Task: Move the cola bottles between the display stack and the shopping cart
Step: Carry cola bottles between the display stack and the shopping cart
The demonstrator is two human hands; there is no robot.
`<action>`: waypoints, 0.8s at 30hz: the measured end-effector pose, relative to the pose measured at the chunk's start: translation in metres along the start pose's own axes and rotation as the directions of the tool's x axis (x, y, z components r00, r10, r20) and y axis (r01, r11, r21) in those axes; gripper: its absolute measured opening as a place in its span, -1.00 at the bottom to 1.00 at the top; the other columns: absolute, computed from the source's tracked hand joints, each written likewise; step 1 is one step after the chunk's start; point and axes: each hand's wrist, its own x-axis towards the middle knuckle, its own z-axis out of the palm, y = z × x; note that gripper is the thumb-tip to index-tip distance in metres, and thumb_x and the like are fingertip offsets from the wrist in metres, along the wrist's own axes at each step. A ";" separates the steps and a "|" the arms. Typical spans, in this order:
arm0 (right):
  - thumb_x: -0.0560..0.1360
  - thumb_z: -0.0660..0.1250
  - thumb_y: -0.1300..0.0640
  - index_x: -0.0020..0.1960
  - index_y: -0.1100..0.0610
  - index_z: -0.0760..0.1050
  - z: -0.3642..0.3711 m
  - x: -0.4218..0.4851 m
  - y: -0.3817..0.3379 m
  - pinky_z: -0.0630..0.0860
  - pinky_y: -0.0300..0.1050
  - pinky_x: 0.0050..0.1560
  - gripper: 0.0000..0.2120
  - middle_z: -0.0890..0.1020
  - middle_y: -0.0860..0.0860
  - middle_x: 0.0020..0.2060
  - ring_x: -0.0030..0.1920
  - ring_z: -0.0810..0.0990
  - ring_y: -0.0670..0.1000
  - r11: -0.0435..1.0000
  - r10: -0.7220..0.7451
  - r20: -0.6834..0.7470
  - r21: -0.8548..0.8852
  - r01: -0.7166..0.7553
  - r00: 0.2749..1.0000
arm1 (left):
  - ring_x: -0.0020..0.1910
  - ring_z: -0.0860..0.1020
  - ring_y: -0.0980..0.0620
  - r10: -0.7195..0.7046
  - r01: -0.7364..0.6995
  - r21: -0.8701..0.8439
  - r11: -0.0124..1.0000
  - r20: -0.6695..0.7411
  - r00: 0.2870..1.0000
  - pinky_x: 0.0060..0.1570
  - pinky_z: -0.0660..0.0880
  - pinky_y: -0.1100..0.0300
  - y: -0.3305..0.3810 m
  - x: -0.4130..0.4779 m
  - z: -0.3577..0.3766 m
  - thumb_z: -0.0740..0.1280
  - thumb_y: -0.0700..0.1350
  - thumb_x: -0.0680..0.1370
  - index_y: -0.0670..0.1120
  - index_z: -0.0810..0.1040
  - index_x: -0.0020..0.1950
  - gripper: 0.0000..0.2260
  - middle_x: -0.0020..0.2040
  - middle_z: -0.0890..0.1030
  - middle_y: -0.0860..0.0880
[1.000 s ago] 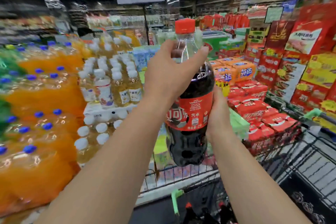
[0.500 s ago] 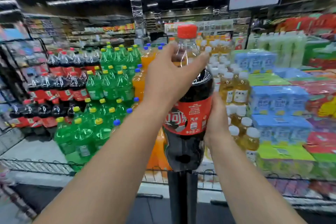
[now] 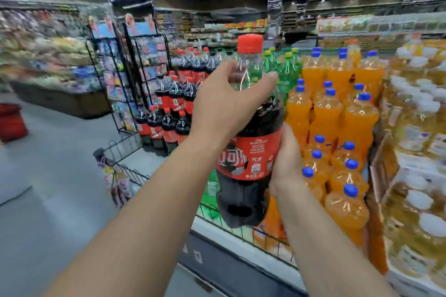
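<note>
A large cola bottle [image 3: 251,166] with a red cap and red label is upright in the air before me. My left hand [image 3: 224,106] grips its shoulder just under the neck. My right hand [image 3: 287,159] wraps the label from the right side. Behind and left of it stands the display stack of cola bottles [image 3: 173,108], several tiers of red-capped bottles. The shopping cart is out of view.
Green soda bottles [image 3: 284,65] stand behind the held bottle, orange soda bottles [image 3: 337,127] to its right, pale yellow bottles [image 3: 420,152] at far right. A low wire fence [image 3: 241,222] edges the display. A black wire rack [image 3: 135,74] stands left; grey floor [image 3: 48,188] opens left.
The view has swung left: the shopping cart left the frame, and the cola stack moved toward the centre. Both hands kept the same grip on the bottle.
</note>
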 end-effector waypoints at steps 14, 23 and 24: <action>0.60 0.11 -0.09 -0.36 -0.05 0.68 0.106 0.160 0.112 0.57 -0.23 -0.37 -0.50 0.72 -0.01 -0.31 -0.29 0.69 -0.03 0.988 0.139 0.157 0.048 -0.148 0.978 | -0.09 0.58 0.20 -0.058 0.078 0.135 0.988 -0.145 0.988 -0.18 0.43 0.26 -0.126 0.136 -0.067 0.42 0.29 0.38 0.12 0.53 -0.01 -0.66 -0.01 0.63 0.13; 0.60 0.11 -0.12 -0.25 -0.08 0.71 0.170 0.241 0.201 0.62 -0.14 -0.26 -0.55 0.73 0.03 -0.19 -0.19 0.71 0.01 0.989 0.122 0.105 0.071 -0.130 0.987 | -0.01 0.60 0.11 -0.047 0.054 0.101 0.993 -0.070 0.996 -0.10 0.52 0.18 -0.227 0.217 -0.118 0.42 0.28 0.38 0.01 0.54 0.09 -0.56 0.04 0.64 0.10; 0.59 0.12 -0.13 -0.24 -0.09 0.71 0.177 0.250 0.213 0.64 -0.11 -0.22 -0.56 0.73 0.03 -0.18 -0.16 0.71 0.02 0.990 0.114 0.082 0.075 -0.120 0.990 | 0.00 0.61 0.10 -0.051 0.054 0.083 0.995 -0.046 0.998 -0.05 0.55 0.12 -0.240 0.228 -0.123 0.41 0.28 0.37 0.01 0.55 0.10 -0.54 0.05 0.64 0.09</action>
